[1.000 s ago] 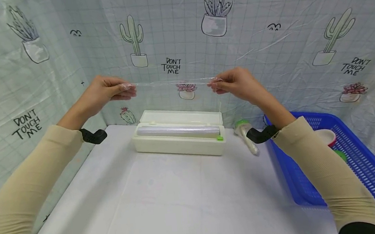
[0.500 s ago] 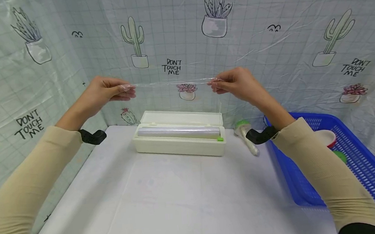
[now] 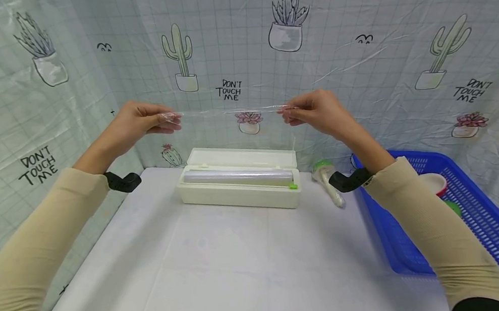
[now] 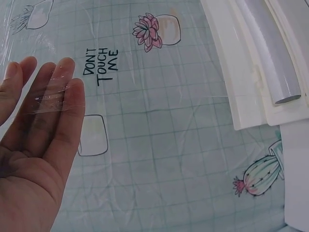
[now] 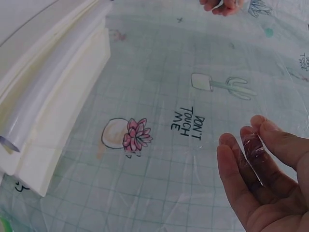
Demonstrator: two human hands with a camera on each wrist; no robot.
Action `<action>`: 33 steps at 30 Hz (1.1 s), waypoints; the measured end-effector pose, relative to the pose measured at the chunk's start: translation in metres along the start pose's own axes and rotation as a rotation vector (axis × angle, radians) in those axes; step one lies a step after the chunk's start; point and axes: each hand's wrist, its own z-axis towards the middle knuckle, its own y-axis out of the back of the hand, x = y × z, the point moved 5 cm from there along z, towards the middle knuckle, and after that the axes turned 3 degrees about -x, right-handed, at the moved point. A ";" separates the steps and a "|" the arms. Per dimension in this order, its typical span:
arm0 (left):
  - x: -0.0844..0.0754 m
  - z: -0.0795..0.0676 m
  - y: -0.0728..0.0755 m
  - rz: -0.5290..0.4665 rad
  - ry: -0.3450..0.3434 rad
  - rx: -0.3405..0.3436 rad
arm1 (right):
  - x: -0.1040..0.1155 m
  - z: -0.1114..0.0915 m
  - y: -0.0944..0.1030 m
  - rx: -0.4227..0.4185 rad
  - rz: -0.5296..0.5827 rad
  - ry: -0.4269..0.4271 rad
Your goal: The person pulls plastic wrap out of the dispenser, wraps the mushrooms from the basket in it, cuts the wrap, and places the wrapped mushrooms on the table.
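Note:
A sheet of clear cling film (image 3: 231, 111) is stretched in the air between my two hands. My left hand (image 3: 145, 118) pinches its left end between thumb and index finger, and my right hand (image 3: 313, 109) pinches the right end the same way. In the left wrist view, film lies wrinkled over the fingers (image 4: 63, 101); the right wrist view shows it shining at the fingertips (image 5: 253, 145). Below and behind the hands stands a white cling film box (image 3: 240, 200) with its lid (image 3: 240, 157) raised. Inside it lies the film roll (image 3: 238, 176), near a green slider (image 3: 293, 186).
A blue basket (image 3: 489, 216) stands at the right, partly behind my right forearm, holding a white and red bowl (image 3: 435, 182) and a green item (image 3: 453, 207). A wrapped item with a green top (image 3: 327, 180) lies left of it. A cactus-print curtain (image 3: 238, 50) backs the white table (image 3: 243, 272).
Both hands keep almost the same place, still holding the film taut. The head view has tilted very slightly; nothing else has visibly moved.

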 end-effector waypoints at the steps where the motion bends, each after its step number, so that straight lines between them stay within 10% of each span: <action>1: 0.000 0.000 0.000 -0.001 0.001 0.002 | 0.000 0.000 0.000 0.003 0.001 -0.002; 24: -0.004 0.001 -0.002 0.047 -0.020 0.038 | -0.002 -0.004 0.001 -0.005 0.036 0.006; 29: -0.004 -0.037 -0.013 0.159 -0.025 0.100 | 0.011 -0.045 -0.010 -0.001 -0.070 0.155; 33: 0.004 -0.094 -0.035 0.288 -0.201 0.235 | 0.022 -0.106 -0.041 0.079 -0.179 0.352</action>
